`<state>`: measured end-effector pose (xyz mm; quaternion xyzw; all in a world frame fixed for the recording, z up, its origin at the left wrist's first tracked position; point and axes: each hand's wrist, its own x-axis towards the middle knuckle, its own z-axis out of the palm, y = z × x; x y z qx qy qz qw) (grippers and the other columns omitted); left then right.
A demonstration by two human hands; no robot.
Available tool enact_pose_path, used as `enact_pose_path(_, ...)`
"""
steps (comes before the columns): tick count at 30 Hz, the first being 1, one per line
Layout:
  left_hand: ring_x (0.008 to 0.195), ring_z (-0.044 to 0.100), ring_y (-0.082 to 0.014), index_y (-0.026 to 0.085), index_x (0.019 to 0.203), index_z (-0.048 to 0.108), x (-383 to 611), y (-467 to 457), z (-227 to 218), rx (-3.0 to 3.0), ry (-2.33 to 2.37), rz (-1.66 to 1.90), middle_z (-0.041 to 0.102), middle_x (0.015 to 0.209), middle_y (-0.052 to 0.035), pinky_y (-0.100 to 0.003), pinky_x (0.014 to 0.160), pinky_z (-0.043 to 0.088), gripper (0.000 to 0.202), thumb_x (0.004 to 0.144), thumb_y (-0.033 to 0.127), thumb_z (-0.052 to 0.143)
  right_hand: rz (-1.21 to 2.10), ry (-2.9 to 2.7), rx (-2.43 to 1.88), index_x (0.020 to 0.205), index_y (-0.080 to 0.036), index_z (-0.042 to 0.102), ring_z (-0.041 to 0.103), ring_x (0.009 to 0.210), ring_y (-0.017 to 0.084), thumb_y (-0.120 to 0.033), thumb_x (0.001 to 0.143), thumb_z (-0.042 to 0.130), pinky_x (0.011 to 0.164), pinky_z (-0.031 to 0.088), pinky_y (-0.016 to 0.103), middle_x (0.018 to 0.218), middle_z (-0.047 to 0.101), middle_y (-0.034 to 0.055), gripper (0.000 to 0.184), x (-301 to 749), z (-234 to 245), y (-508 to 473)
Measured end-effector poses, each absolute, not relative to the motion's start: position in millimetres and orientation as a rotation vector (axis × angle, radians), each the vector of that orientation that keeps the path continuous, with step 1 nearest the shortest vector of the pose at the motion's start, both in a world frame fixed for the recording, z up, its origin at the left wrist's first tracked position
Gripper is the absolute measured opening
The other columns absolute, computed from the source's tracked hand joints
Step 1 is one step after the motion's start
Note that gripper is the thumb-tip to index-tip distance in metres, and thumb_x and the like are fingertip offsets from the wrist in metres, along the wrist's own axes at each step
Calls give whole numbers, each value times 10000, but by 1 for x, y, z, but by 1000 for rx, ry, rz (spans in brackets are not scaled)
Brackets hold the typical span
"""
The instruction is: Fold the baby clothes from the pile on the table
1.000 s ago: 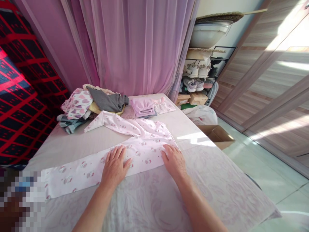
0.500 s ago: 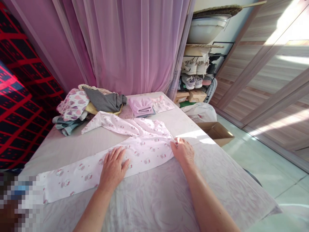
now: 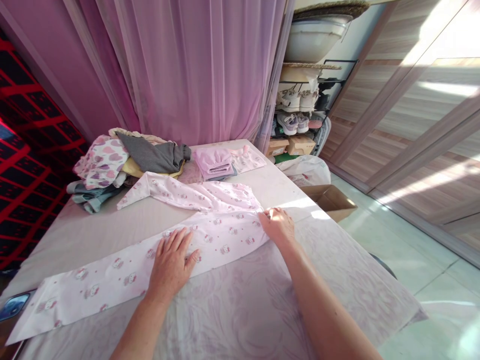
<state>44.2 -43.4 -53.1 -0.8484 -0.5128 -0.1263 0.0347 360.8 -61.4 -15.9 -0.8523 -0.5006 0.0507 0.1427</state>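
Note:
A pair of pale pink trousers (image 3: 225,232) with a cat-face print lies spread on the cloth-covered table (image 3: 232,310). One leg stretches to the near left, smoothed flat; the other is bent and rumpled toward the back. My left hand (image 3: 170,260) rests flat on the near leg with its fingers spread. At the waist end on the right, my right hand (image 3: 278,226) has its fingers curled around the waistband edge; the fingertips are partly hidden.
Behind the trousers are a heap of unfolded clothes (image 3: 150,152) and a folded lilac garment (image 3: 213,162). An open cardboard box (image 3: 341,212) stands on the floor at right, near a shoe rack (image 3: 296,112). A phone-like object (image 3: 15,306) is at the left edge.
The view has shifted slightly, showing more of the near leg's end at left. Both hands keep nearly the same places on the trousers.

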Motion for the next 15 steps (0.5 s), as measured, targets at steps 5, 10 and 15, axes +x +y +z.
enact_pose_path(5, 1342, 457, -320, 228, 1366, 564, 44, -43, -53, -2620, -1577, -424, 540, 1447, -104, -532, 1136, 303, 502, 930, 439, 436, 159, -1472, -2446, 940, -206, 734, 583, 1084, 280, -453, 939, 465, 929, 404, 387, 1129, 669, 135, 365, 358, -9, -30)
enact_pose_path(10, 1344, 451, -314, 220, 1372, 559, 43, -44, -54, -2622, -1579, -404, 534, 1453, -101, -530, 1138, 301, 507, 935, 438, 422, 72, -1430, -2541, 976, -194, 736, 574, 1084, 281, -374, 931, 466, 905, 403, 387, 1129, 670, 132, 328, 359, -19, -16)
enact_pose_path(15, 1343, 456, -309, 234, 1366, 560, 43, -44, -54, -2618, -1579, -417, 538, 1450, -93, -515, 1142, 298, 497, 933, 441, 432, 13, -1436, -2474, 1184, -207, 663, 541, 1114, 281, -344, 922, 498, 920, 380, 381, 1184, 649, 129, 339, 353, -20, -18)
